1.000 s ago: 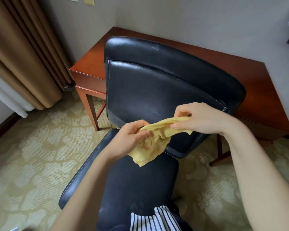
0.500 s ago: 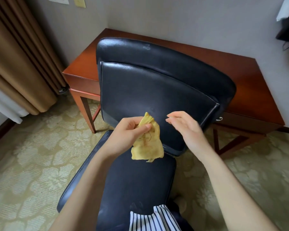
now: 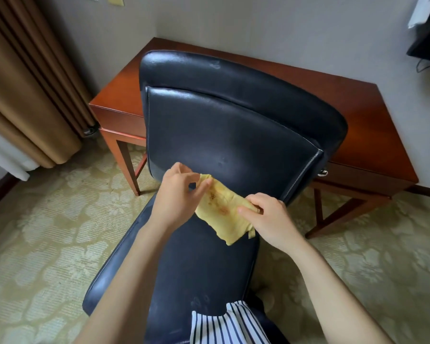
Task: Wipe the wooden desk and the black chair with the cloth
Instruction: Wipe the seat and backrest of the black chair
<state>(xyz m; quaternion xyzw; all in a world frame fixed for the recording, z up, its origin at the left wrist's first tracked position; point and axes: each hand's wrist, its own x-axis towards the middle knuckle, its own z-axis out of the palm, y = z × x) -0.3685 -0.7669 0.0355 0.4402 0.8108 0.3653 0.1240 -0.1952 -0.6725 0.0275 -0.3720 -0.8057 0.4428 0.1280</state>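
Just above the black chair point(image 3: 229, 135) seat, the left hand point(image 3: 175, 197) pinches the yellow cloth point(image 3: 222, 209) at its upper corner, the right hand point(image 3: 271, 219) pinches its other edge; behind the chair's backrest stands the wooden desk point(image 3: 353, 115).

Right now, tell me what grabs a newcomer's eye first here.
The yellow cloth, marked with brownish stains, is stretched between the left hand and the right hand in mid-frame. Behind it stands the black chair, its glossy backrest filling the centre. The reddish wooden desk sits beyond, against the wall.
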